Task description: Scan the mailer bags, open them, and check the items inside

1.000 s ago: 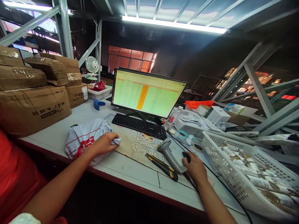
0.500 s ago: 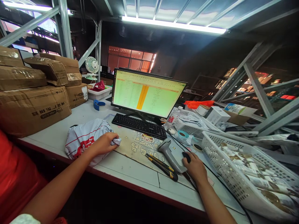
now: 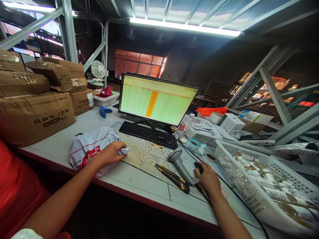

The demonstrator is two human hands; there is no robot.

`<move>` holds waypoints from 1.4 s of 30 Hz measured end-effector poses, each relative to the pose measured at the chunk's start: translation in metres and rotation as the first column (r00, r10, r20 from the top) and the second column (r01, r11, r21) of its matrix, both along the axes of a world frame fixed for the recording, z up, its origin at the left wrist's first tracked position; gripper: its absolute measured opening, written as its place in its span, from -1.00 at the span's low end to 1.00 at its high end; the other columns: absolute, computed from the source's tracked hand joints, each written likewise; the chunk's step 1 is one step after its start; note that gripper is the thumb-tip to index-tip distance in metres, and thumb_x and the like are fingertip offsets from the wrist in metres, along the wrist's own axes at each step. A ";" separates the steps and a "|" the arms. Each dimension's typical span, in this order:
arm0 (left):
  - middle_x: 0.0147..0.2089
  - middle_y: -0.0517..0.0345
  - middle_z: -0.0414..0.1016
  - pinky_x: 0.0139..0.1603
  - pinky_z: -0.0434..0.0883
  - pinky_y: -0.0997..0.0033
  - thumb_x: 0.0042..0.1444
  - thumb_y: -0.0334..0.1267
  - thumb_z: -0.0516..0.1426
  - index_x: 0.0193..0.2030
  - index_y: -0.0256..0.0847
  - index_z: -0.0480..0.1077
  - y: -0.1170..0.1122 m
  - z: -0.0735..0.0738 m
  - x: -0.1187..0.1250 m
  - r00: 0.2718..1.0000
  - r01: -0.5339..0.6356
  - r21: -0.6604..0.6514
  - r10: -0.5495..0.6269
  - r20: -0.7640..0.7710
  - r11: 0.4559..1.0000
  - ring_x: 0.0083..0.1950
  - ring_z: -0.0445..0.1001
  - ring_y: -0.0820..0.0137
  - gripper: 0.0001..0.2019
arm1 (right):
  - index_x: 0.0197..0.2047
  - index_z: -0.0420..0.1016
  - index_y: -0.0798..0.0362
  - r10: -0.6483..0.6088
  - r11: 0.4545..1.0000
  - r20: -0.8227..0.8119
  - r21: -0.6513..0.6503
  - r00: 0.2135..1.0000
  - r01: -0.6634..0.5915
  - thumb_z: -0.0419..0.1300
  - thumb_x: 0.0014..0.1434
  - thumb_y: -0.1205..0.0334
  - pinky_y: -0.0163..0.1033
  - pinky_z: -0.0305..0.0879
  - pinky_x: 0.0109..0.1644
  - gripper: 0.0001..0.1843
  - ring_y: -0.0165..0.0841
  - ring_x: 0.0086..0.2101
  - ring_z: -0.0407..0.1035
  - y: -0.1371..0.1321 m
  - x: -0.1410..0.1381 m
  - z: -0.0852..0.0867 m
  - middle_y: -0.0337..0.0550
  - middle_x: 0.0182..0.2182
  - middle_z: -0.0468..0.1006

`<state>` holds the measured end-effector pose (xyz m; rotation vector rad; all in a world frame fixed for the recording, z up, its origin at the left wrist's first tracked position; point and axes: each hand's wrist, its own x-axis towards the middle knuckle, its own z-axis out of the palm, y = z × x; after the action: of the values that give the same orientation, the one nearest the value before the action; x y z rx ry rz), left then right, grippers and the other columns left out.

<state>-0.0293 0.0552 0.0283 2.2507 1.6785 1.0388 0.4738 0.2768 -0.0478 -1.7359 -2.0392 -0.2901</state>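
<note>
My left hand (image 3: 113, 152) is closed on the gathered end of a white plastic mailing bag (image 3: 92, 144) with red print, which rests at the table's front left. Under my right hand (image 3: 207, 177) is a black computer mouse (image 3: 198, 167), its front showing past the fingers. Just left of the mouse lies a grey barcode scanner (image 3: 183, 166). Beside the scanner are a yellow-and-black utility knife (image 3: 175, 181) and a slim pen-like tool. A black keyboard (image 3: 148, 133) stands in front of the monitor (image 3: 157, 99), which displays a spreadsheet with an orange column.
Cardboard boxes (image 3: 35, 114) are stacked at the left, near a blue tape dispenser (image 3: 106, 112) and a small fan (image 3: 98, 69). A white perforated basket (image 3: 239, 186) of wrapped rolls flanks my right arm. Behind it are a plastic bottle (image 3: 184, 126), tape rolls and small boxes.
</note>
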 end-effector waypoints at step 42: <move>-0.15 0.08 0.52 -0.02 0.34 0.27 0.14 -0.31 0.16 -0.11 -0.17 0.43 0.001 0.001 0.001 1.000 -0.008 -0.009 0.008 0.000 1.000 -0.08 0.48 0.23 -0.84 | 0.24 0.36 0.11 0.181 0.984 -0.108 0.021 0.978 -0.179 -0.02 0.24 -0.09 0.06 0.32 0.23 -0.37 -0.02 0.12 0.42 -0.001 0.001 -0.001 0.13 0.19 0.47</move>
<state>-0.0286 0.0560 0.0294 2.2406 1.6902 1.0310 0.4747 0.2755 -0.0487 -1.5127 -2.0922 -0.1451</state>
